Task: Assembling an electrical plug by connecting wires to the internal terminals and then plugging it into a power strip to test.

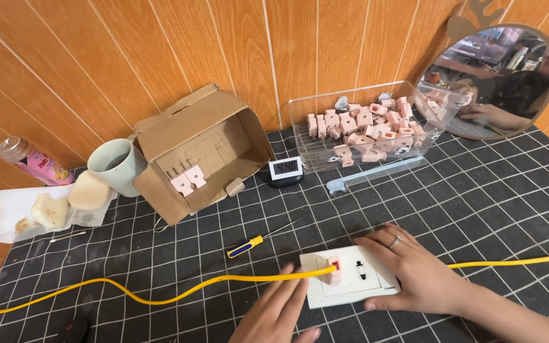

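Observation:
A white socket plate [351, 277] with a pink module lies on the dark gridded mat near the front. A yellow cable [179, 294] runs in from the left and ends at the pink module. My left hand [281, 311] rests flat on the mat beside the plate's left edge, fingers pressing the cable end. My right hand [411, 270] lies over the plate's right side, fingers spread, holding it down. A second stretch of yellow cable [516, 260] leads off to the right behind that hand.
A blue-and-yellow screwdriver [249, 246] lies just beyond the plate. Further back: an open cardboard box [198, 155] with pink parts, a small digital clock [285, 170], a clear bin [366, 127] of several pink modules, a pale green mug [117, 166], a mirror [494, 79].

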